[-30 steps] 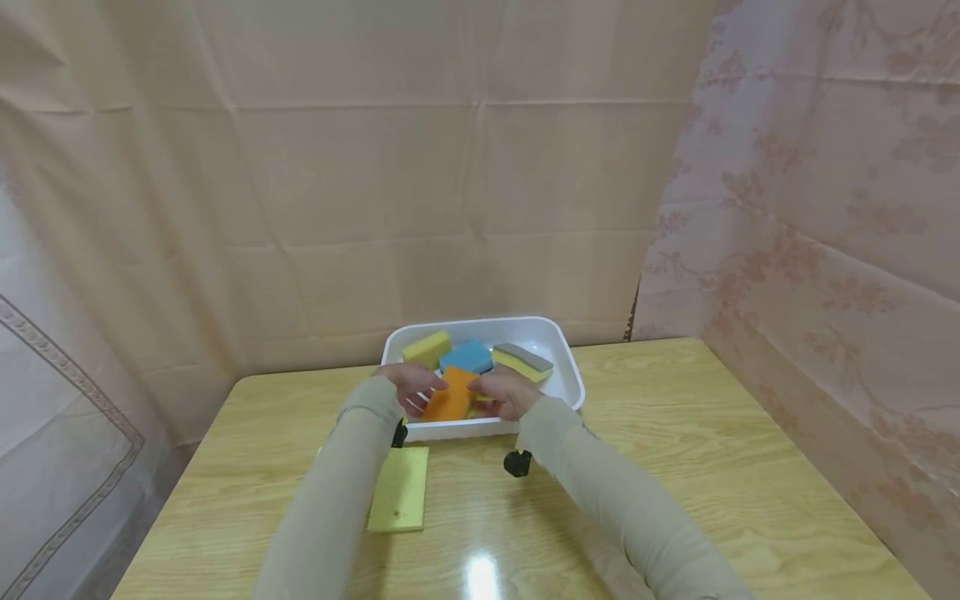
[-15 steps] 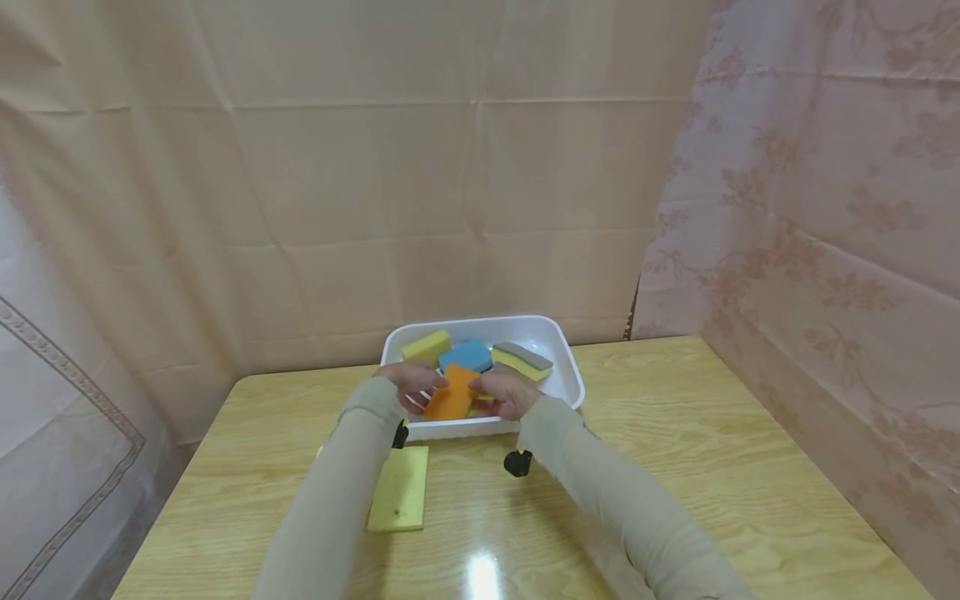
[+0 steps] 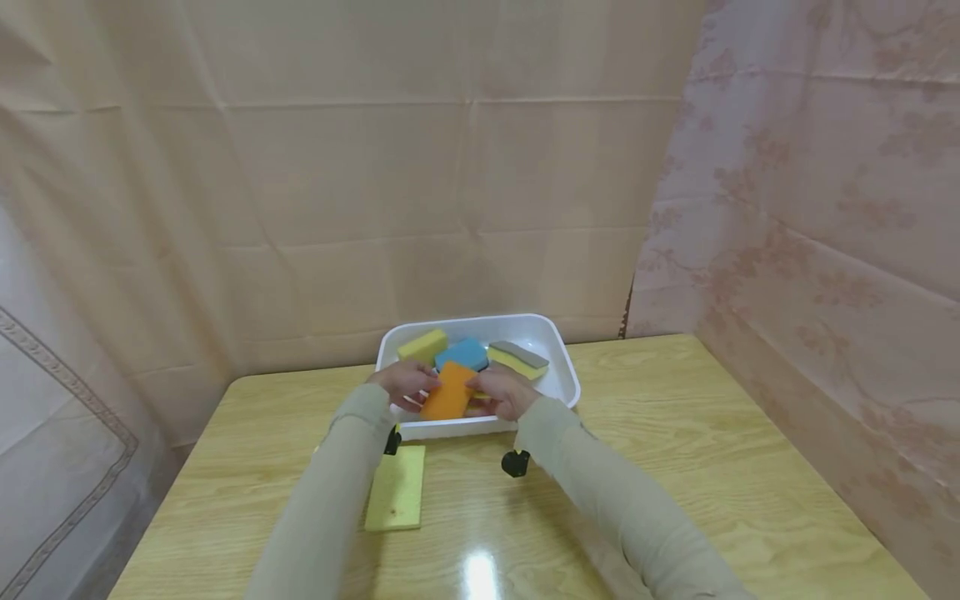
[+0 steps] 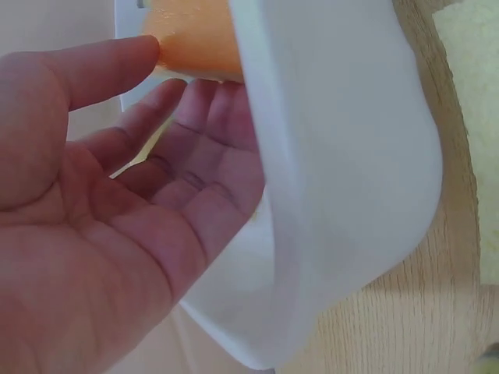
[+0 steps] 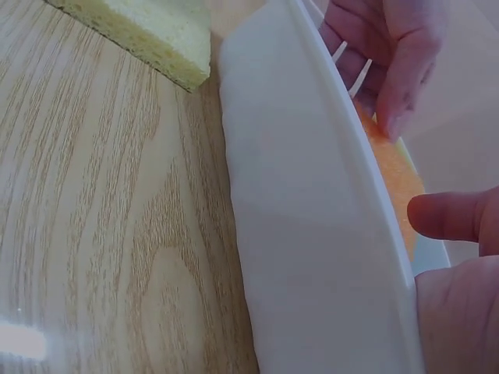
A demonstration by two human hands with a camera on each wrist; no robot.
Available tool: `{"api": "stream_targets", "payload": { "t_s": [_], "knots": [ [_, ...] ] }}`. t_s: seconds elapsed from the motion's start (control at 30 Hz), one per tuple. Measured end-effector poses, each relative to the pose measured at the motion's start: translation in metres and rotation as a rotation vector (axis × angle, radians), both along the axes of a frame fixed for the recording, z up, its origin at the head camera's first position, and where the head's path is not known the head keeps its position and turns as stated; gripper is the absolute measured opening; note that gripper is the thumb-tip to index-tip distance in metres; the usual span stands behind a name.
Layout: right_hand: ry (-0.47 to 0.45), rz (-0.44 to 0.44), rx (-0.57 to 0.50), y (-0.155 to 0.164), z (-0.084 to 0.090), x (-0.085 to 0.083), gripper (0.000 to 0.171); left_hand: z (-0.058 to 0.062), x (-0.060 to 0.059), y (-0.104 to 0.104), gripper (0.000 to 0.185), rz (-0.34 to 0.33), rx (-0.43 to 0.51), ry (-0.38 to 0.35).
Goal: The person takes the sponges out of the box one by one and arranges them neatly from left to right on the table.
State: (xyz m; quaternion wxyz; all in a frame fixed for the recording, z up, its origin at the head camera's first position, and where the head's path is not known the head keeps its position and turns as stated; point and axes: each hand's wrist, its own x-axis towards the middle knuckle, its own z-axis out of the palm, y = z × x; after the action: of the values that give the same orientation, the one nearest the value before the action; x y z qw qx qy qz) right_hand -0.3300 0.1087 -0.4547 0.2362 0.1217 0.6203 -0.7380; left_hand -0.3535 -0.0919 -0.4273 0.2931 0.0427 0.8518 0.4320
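An orange sponge [image 3: 448, 393] is held between both hands at the front of a white tray [image 3: 567, 367], tilted up a little. My left hand [image 3: 406, 383] pinches its left side; in the left wrist view the thumb [image 4: 117, 70] touches the orange face and the other fingers curl below. On the opposite side my right hand [image 3: 502, 393] grips it, thumb [image 5: 448, 216] on top, its other fingers largely hidden by the tray wall. Behind it in the tray lie a blue sponge [image 3: 461, 355], a yellow sponge [image 3: 423, 347] and a yellow sponge with a grey layer [image 3: 517, 358].
A flat yellow sponge [image 3: 395, 492] lies on the wooden table [image 3: 660, 433] in front of the tray, partly behind the left sleeve. A beige curtain [image 3: 360, 208] hangs along the table's back edge, and a floral cloth [image 3: 817, 250] along the right side.
Both hands keep their hold on the orange sponge, almost without moving. The head view has shifted very slightly, so everything sits a little further left.
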Motion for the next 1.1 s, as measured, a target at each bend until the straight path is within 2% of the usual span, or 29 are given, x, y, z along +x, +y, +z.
{"api": "stream_targets", "payload": {
  "t_s": [0.1,0.23,0.43,0.73,0.93,1.1],
  "knots": [
    [-0.006,0.003,-0.042,-0.001,-0.001,0.001,0.040,0.000,0.001,-0.001,0.034,0.029,0.012,0.032],
    [-0.011,0.014,-0.103,-0.002,-0.003,0.004,0.038,0.002,0.003,-0.003,0.033,0.033,0.010,0.073],
    [0.045,0.009,-0.129,-0.002,-0.002,0.006,0.036,0.006,0.005,-0.006,0.033,0.037,0.040,0.127],
    [0.171,-0.046,-0.045,0.004,0.010,0.005,0.050,0.017,0.012,-0.006,0.035,0.109,0.206,0.154],
    [0.246,-0.036,-0.071,0.009,0.020,0.008,0.054,0.019,0.019,-0.004,0.038,0.130,0.312,0.167],
    [0.270,-0.023,-0.067,0.014,0.024,0.013,0.056,0.017,0.030,0.000,0.037,0.124,0.355,0.258]
  ]
}}
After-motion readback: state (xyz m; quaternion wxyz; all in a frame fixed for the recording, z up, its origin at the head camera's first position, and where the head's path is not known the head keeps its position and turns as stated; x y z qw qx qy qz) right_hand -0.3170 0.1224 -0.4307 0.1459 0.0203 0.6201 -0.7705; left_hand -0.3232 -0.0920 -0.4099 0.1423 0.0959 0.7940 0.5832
